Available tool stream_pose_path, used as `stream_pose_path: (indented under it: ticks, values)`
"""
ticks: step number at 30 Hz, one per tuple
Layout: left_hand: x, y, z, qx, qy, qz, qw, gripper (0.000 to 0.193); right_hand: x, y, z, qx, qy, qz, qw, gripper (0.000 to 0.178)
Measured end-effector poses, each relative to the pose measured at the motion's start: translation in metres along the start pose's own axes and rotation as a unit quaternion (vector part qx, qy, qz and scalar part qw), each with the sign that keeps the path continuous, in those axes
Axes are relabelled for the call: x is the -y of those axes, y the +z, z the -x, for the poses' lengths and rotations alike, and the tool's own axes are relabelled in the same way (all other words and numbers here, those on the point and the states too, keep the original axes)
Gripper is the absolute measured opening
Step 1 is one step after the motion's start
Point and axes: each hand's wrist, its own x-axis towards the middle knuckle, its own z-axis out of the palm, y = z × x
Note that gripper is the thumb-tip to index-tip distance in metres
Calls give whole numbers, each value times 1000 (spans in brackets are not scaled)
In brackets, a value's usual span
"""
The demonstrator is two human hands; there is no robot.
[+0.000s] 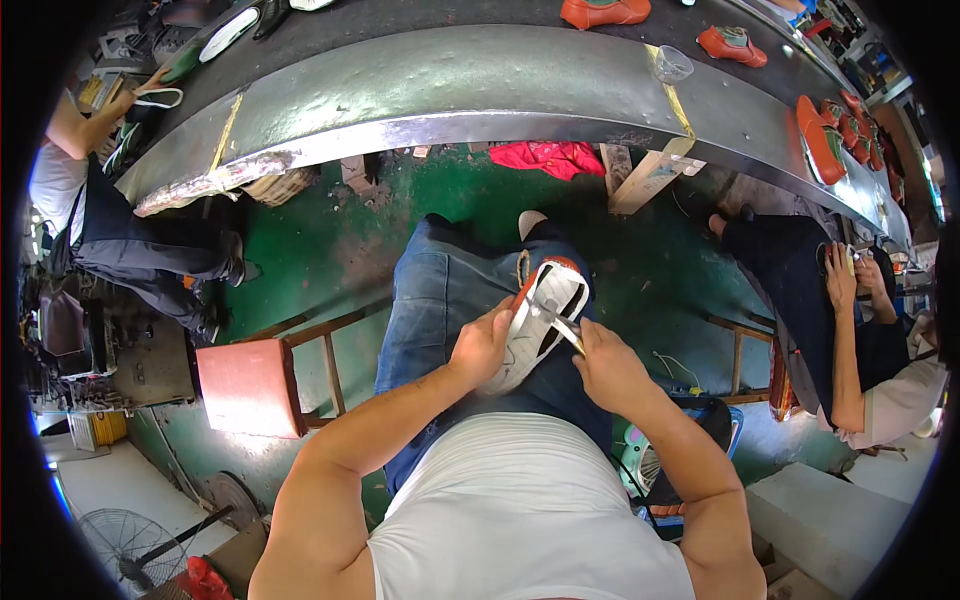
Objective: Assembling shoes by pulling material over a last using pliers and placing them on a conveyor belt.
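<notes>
In my lap lies a shoe (521, 352) with a pale, whitish face turned up and orange-red showing along its side and far end. My left hand (483, 346) is closed round its left side, thumb along the edge. My right hand (610, 366) wraps round the handle of a metal hand tool (566, 328). The tool's head rests against the pale face near the shoe's middle; its exact kind is hard to make out. A small tan loop (523, 265) sticks out by the far end.
A metal-edged conveyor bench (420, 95) curves across ahead, carrying orange-red shoes (733, 46) and a clear cup (672, 65). At left stands a brown-topped stool (250, 388); a co-worker (130, 235) stands beyond. Another co-worker (850, 330) sits at right. A fan (130, 548) is behind left.
</notes>
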Motion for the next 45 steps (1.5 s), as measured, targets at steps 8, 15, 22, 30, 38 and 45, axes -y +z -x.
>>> stream_pose_path:
  ticks: [8, 15, 22, 30, 38, 45]
  values:
    - [-24, -14, -9, 126, 154, -223, 954, 56, -29, -8, 7, 188, 155, -178, 953, 23]
    - [-63, -26, -17, 231, 102, -317, 914, 59, -21, -4, -16, -17, 138, -224, 965, 30]
    - [15, -3, 23, 31, -45, -4, 998, 60, -30, -3, -19, 83, 103, -104, 986, 36]
    - [1, -11, 22, 63, -52, 76, 994, 55, 2, 19, 5, 121, 85, -109, 983, 35]
    - [2, -29, 30, 168, -26, 93, 981, 79, 5, 18, 12, 155, 109, -162, 968, 36]
    - [-75, -71, 32, 182, -23, -182, 966, 91, -26, 35, 52, -4, 192, -400, 896, 37]
